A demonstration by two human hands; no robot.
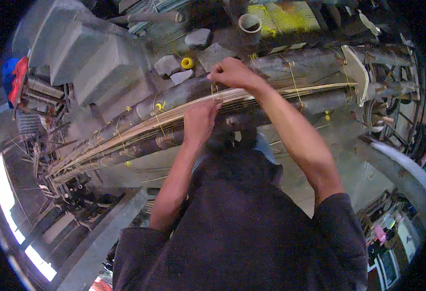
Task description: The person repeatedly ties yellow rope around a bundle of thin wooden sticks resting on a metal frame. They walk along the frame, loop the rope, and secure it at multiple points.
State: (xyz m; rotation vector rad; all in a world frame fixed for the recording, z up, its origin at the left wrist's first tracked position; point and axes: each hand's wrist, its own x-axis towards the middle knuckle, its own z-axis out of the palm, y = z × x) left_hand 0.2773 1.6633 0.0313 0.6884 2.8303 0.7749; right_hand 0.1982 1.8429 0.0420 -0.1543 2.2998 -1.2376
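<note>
A long bundle of thin pale strips (140, 125) lies lengthwise between two dark poles, the far pole (179, 97) and the near pole (266, 115). Thin yellow ties (296, 82) cross over it at several places. My left hand (201, 121) is closed at the near side of the bundle, its fingertips against the strips. Beyond the bundle, over the far pole, my right hand (235, 75) is closed in a pinch. Between the two hands a short light piece runs across the strips. What either hand grips is too small to make out.
Behind the far pole lie a yellow roll (187, 63), several flat grey stones (197, 37) and a pale cup (250, 24). A yellow-stained block (290, 19) sits beside the cup. Grey concrete steps (101, 58) rise at the left. An upright pale board (356, 72) stands at the bundle's right end.
</note>
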